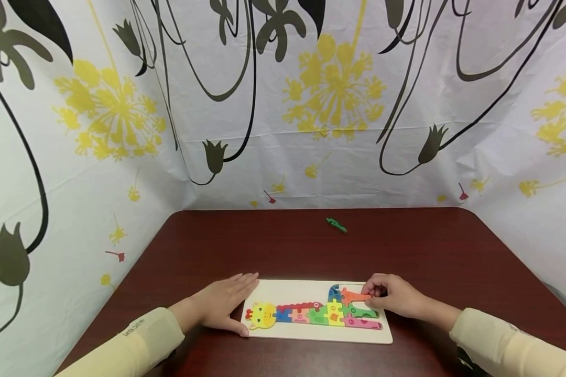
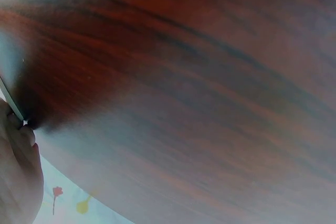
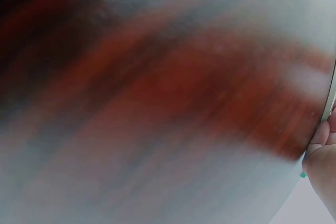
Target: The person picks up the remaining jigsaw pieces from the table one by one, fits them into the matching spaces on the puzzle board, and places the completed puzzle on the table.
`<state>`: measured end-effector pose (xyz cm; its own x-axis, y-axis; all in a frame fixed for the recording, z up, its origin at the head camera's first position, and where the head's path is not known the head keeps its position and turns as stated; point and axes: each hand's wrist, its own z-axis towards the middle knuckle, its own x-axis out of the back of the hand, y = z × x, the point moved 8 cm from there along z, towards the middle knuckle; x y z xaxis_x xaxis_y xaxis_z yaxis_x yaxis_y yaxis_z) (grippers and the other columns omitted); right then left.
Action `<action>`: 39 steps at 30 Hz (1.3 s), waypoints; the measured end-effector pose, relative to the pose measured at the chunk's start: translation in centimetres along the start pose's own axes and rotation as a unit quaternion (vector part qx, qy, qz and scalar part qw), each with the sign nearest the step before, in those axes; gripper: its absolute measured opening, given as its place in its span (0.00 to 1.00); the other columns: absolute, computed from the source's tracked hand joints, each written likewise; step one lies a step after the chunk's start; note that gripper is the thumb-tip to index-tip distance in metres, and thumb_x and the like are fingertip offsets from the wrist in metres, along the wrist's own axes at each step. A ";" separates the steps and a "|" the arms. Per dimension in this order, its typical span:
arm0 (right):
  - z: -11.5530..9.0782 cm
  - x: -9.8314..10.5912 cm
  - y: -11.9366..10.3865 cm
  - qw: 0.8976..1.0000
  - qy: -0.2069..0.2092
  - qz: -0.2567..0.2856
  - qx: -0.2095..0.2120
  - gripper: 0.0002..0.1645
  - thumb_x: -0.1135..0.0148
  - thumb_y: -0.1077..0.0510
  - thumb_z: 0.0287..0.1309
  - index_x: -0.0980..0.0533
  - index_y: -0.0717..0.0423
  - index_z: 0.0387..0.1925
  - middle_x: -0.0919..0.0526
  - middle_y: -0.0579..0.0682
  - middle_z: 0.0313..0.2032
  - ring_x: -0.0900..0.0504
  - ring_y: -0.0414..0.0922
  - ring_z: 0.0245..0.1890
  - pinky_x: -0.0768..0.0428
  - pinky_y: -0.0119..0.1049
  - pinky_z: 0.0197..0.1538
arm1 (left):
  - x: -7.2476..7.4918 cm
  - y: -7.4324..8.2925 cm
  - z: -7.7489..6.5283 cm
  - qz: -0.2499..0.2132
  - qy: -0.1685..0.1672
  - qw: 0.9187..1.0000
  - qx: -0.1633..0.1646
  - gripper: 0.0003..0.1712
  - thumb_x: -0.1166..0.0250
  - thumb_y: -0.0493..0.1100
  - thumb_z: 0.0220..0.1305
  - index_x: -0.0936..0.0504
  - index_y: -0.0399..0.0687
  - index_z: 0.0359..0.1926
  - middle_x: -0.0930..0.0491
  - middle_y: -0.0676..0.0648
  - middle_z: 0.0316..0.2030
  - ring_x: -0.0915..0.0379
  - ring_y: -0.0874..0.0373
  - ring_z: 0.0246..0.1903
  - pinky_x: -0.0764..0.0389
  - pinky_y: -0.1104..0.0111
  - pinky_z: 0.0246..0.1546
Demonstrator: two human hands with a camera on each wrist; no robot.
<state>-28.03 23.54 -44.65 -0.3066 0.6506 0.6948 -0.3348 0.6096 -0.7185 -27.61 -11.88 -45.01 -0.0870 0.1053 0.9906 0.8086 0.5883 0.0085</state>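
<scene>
A giraffe jigsaw puzzle lies on a pale board [image 1: 311, 336] on the table. Its yellow head piece [image 1: 262, 315] is at the left, with blue, pink, green, yellow and red pieces running right. At the upper right, my right hand [image 1: 398, 296] pinches the end of an orange leg piece [image 1: 351, 296] between thumb and curled fingers. My left hand [image 1: 226, 303] rests on the left edge of the board, fingers extended. In the wrist views only part of the left hand [image 2: 18, 171] and part of the right hand [image 3: 323, 161] show, beside the board's edge.
A small green piece [image 1: 336, 225] lies apart on the dark red-brown table [image 1: 245, 241], beyond the board. A white cloth [image 1: 273, 115] with yellow and grey flower prints hangs around the back and sides of the table.
</scene>
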 end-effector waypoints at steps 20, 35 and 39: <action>0.3 0.1 -0.4 0.999 -0.014 0.037 0.014 0.09 0.29 0.55 0.56 0.19 0.53 0.37 0.24 0.46 0.30 0.29 0.37 0.29 0.29 0.29 0.30 | 0.0 0.1 -0.2 0.010 0.015 1.000 -0.015 0.65 0.58 0.84 0.54 0.52 0.40 0.76 0.53 0.43 0.75 0.56 0.52 0.73 0.47 0.57 0.69; 1.7 2.4 -0.9 0.999 0.039 0.016 0.020 0.12 0.30 0.55 0.57 0.18 0.59 0.39 0.22 0.47 0.31 0.27 0.41 0.30 0.25 0.30 0.30 | 0.0 0.1 -0.1 0.008 0.013 1.000 -0.011 0.64 0.59 0.84 0.54 0.52 0.41 0.76 0.53 0.44 0.75 0.57 0.53 0.73 0.48 0.58 0.70; 2.6 3.0 -0.6 0.998 0.053 0.020 0.006 0.16 0.31 0.55 0.57 0.20 0.61 0.43 0.22 0.48 0.33 0.26 0.44 0.33 0.24 0.31 0.32 | 0.0 0.1 -0.1 0.011 0.011 1.000 -0.009 0.64 0.59 0.85 0.54 0.52 0.42 0.76 0.52 0.44 0.75 0.57 0.53 0.73 0.47 0.58 0.69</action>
<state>-31.05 23.99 -42.04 -0.2245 0.7187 0.6581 -0.3342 0.5776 -0.7448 -27.52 -11.88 -45.01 -0.0570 0.0997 0.9934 0.8202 0.5720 -0.0103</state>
